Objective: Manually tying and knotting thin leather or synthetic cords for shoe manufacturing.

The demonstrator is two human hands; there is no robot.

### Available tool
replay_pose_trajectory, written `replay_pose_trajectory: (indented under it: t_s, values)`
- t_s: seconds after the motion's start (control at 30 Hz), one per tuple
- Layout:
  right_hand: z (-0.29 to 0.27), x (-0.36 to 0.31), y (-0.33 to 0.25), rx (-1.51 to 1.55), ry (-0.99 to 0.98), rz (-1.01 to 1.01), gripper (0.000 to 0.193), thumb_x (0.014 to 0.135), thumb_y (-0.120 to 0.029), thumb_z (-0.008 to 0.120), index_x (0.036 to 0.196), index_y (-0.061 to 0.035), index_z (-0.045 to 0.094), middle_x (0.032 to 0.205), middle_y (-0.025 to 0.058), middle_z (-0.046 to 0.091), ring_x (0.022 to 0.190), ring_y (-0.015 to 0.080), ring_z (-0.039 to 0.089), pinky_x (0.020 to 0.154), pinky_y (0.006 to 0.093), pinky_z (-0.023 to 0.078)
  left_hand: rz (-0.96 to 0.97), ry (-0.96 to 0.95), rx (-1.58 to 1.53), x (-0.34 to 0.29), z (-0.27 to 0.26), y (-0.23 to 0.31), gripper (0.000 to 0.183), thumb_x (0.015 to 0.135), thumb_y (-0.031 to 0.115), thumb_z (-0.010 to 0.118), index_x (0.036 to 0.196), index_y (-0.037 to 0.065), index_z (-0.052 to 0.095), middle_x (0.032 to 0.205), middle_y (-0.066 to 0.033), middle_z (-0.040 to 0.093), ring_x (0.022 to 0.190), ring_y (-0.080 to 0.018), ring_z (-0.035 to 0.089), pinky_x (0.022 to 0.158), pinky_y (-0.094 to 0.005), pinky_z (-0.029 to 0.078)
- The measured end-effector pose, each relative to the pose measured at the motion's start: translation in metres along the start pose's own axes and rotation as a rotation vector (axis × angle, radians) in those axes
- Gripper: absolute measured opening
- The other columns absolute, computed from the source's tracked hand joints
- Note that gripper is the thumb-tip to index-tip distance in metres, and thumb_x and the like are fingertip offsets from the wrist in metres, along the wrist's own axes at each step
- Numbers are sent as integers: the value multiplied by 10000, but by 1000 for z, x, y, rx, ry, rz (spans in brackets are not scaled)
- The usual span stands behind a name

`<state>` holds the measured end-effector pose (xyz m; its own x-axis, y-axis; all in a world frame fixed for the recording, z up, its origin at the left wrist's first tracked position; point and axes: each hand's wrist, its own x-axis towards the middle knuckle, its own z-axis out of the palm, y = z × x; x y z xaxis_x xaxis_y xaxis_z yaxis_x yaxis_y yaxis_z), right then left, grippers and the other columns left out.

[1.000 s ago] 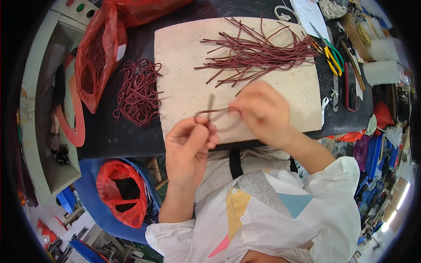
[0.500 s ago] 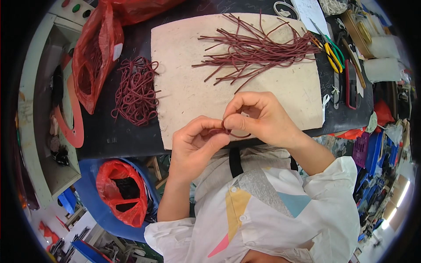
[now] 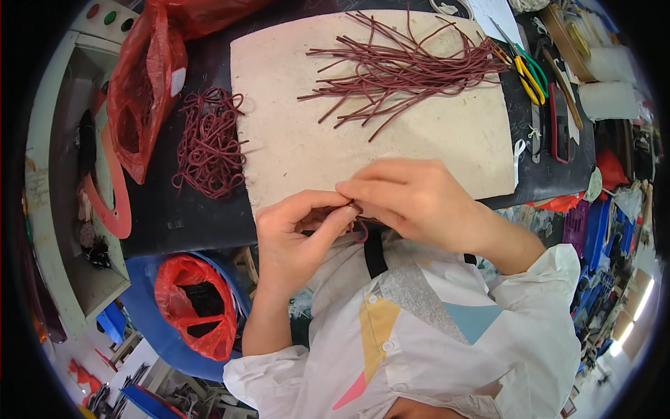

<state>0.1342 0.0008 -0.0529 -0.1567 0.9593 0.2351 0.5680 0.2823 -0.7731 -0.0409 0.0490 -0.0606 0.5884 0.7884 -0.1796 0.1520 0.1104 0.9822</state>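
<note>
Reference: the flat cream rectangular board (image 3: 300, 157) lying on the black worktop (image 3: 174, 227).

Both bare hands are at the near edge of the board. The left hand (image 3: 296, 227) has thumb and forefinger pinched on a thin maroon cord (image 3: 362, 234), a small curved part of which shows below the fingertips, past the board's near edge. The right hand (image 3: 422, 199) meets the left at the fingertips, its fingers drawn together beside the same cord; its thumb contact is partly hidden, so whether it is clamped on the cord cannot be told.

On the far half of the board lies a loose bundle of straight maroon cords (image 3: 412, 75), mostly crosswise. Just beside the board's left edge sits a tangled heap of maroon cord (image 3: 211, 143); farther left, a crumpled translucent red plastic bag (image 3: 143, 91). Right of the board are a yellow-handled metal tool (image 3: 528, 78) and, farther right, a slim dark-red framed object (image 3: 560, 122).
</note>
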Motion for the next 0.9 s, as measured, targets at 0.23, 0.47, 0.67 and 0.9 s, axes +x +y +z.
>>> replay_pose_trajectory:
  t_s: [0.23,0.47,0.67,0.9]
  values:
    - [-1,-4,1,-108,75,20,54,685,-40,599,729,-42,567,644,81,531,584,257,548,516,342,446,-23,146,-10,1,-5,-4,221,686,-20,696,850,-35,548,734,-84,604,616,-86,587,545,-180,475]
    - [-5,-6,3,13,36,71,66,688,-37,611,746,-32,580,653,89,532,600,261,542,513,343,437,-40,123,-354,3,-8,-5,109,807,4,565,892,-57,595,784,-127,604,691,-186,615,633,-285,526]
    - [-1,-8,14,121,102,199,77,757,-70,607,799,-6,598,675,77,567,609,185,564,531,288,442,195,233,100,2,-1,-11,120,743,-34,626,860,-61,632,776,-147,634,643,-161,622,568,-235,495]
    - [-14,7,9,534,-3,533,144,782,-55,620,910,10,609,763,47,605,682,82,573,615,204,462,867,157,711,10,2,-6,189,643,-53,683,824,-43,632,763,-143,629,618,-222,614,549,-254,492]
